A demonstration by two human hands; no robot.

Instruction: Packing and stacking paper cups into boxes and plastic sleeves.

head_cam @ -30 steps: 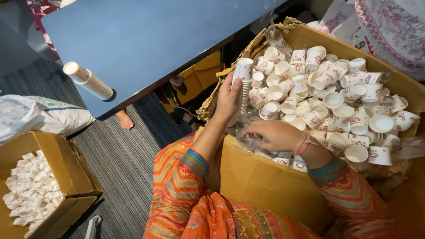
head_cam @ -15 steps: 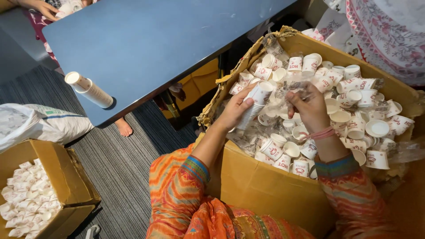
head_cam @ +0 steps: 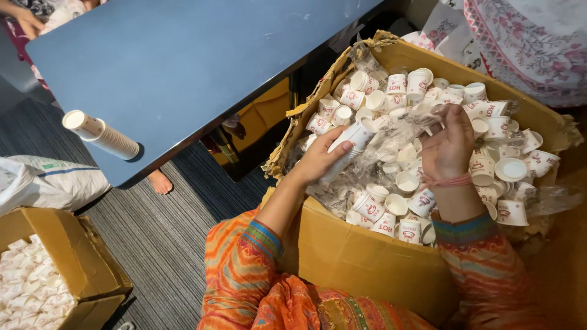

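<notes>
Cups: a short stack [head_cam: 350, 142] lies in the left hand [head_cam: 318, 160], fingers wrapped round it, over the big box [head_cam: 367, 263].
Right hand [head_cam: 449, 146]: fingers pinch thin plastic [head_cam: 391, 137].
Risk: tugging plastic could spill loose cups [head_cam: 501, 165]; the stack may slip apart.

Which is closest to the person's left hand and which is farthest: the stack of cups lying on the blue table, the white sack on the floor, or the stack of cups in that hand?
From the left hand:
1. Stack of cups in hand, gripped.
2. Stack of cups on the blue table, to the left.
3. White sack, far left on the floor.
</notes>
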